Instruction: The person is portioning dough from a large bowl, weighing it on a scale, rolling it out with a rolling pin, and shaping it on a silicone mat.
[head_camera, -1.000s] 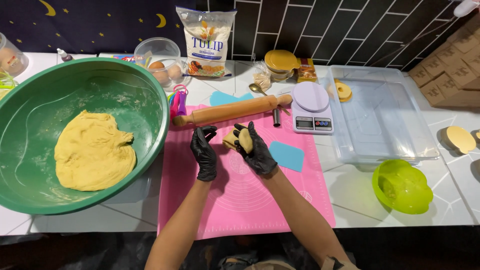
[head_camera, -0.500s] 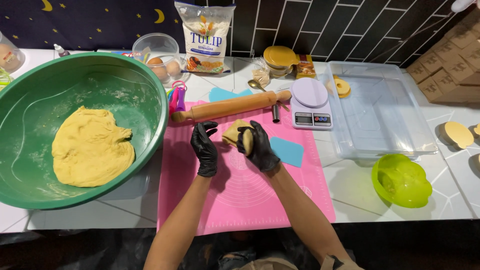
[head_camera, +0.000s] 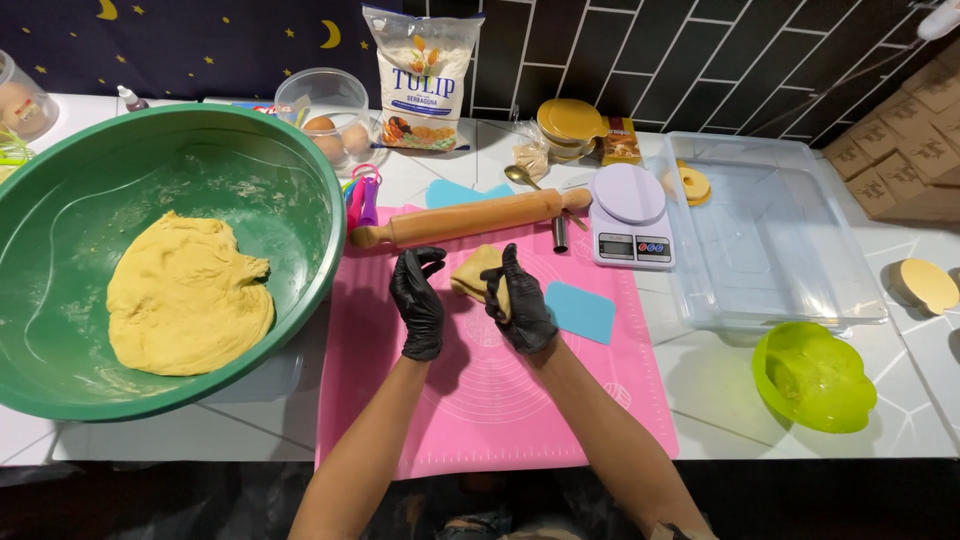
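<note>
Dough piece (head_camera: 472, 275) held in right hand (head_camera: 518, 300), beside left hand (head_camera: 418, 303).

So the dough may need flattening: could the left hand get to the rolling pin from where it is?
Probably yes. The left hand is open, holding nothing, and the rolling pin lies just beyond its fingertips on the pink mat, nothing between them.

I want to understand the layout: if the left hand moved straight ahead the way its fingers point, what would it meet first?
The left hand points away from the person, so it would probably first meet the wooden rolling pin lying across the top of the pink mat, though height is unclear.
</note>
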